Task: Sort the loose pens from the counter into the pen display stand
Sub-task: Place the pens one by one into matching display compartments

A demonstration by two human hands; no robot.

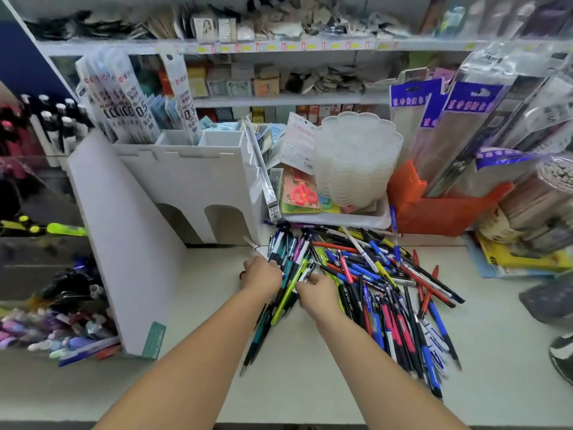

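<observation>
- Dozens of loose plastic pens (366, 274), blue, red, black and green, lie heaped on the pale counter (201, 305), right of the white castle-shaped display stand (186, 181).
- My left hand (262, 277) grips a white pen (255, 247).
- My right hand (316, 293) pinches 1 from the pile.
- Light, stiff, slippery barrels: I judge mid-barrel best.

A jumbled heap of loose pens (366, 283), blue, black, red, pink and green, sprawls across the counter (201, 321) just right of the upright white pen display stand (186, 187).
</observation>
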